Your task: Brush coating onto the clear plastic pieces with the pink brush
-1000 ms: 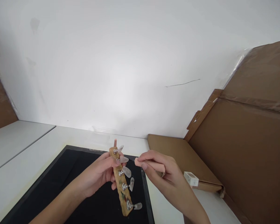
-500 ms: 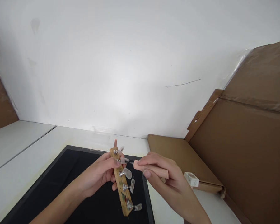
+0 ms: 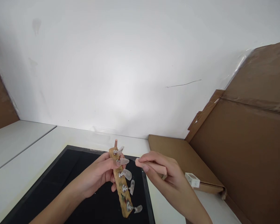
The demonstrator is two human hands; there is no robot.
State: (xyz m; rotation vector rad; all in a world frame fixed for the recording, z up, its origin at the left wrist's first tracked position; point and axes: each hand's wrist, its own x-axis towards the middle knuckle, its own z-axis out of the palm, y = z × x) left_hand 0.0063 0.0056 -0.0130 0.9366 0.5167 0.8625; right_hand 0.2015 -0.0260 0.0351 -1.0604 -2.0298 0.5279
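My left hand (image 3: 105, 169) is closed around a long tan nail-tip stand (image 3: 123, 199), held tilted with its upper end away from me. Several clear false nails (image 3: 127, 174) stick out to the right from silver mounts along it. My left thumb rests by the second nail (image 3: 124, 161) from the top. Between the fingers and thumb of my right hand (image 3: 169, 177) is a pink nail polish brush (image 3: 154, 167), its handle end toward my palm. The brush's tip is hard to make out, and it sits just right of that second nail, apart from it.
A slim pink piece (image 3: 116, 143) shows past the stand's top. Below lies a black mat (image 3: 60, 177) on a white table (image 3: 18, 146). At right are a flat cardboard box (image 3: 172, 146), a small white box (image 3: 192, 180) and a tall cardboard panel (image 3: 254, 149). A white wall (image 3: 121, 62) stands behind.
The brush has pulled back slightly to the right, away from the second nail where its dark tip was. My left hand and the stand have barely moved.
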